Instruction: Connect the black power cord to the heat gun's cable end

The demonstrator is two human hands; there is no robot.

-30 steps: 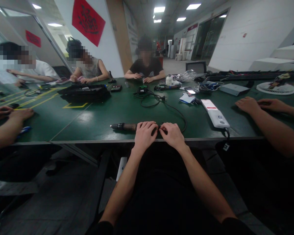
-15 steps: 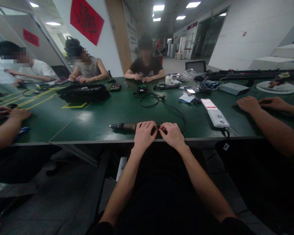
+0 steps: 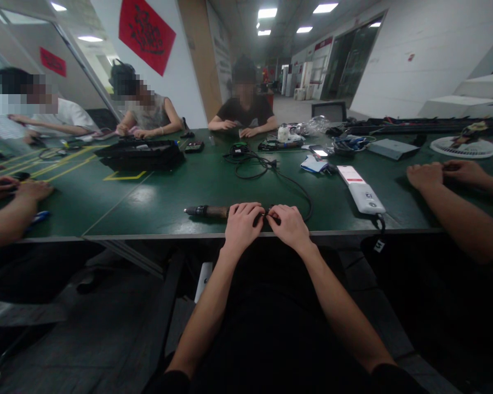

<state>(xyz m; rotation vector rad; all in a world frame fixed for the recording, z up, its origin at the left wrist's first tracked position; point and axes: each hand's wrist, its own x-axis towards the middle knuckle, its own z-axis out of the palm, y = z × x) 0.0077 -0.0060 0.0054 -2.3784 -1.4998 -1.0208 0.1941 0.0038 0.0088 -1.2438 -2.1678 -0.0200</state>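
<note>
Steadily brace the tool (image 3: 209, 211) under the left hand (image 3: 243, 227), grip curled over it; right hand (image 3: 291, 225) curled beside, hold unclear.

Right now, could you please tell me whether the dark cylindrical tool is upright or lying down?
Lying down: the tool stretches lengthwise along the table, its tip pointing left; the left hand covers part of it.

At a green workbench (image 3: 156, 191), a person's left hand (image 3: 243, 225) curls over a corded electric screwdriver (image 3: 217, 212), its chuck (image 3: 193, 210) pointing left, the right hand (image 3: 290, 225) just beside it toward the tool's other end; a dark-shirted co-worker (image 3: 244, 109) sits opposite, beyond a looped black power cord (image 3: 267, 162)
</note>
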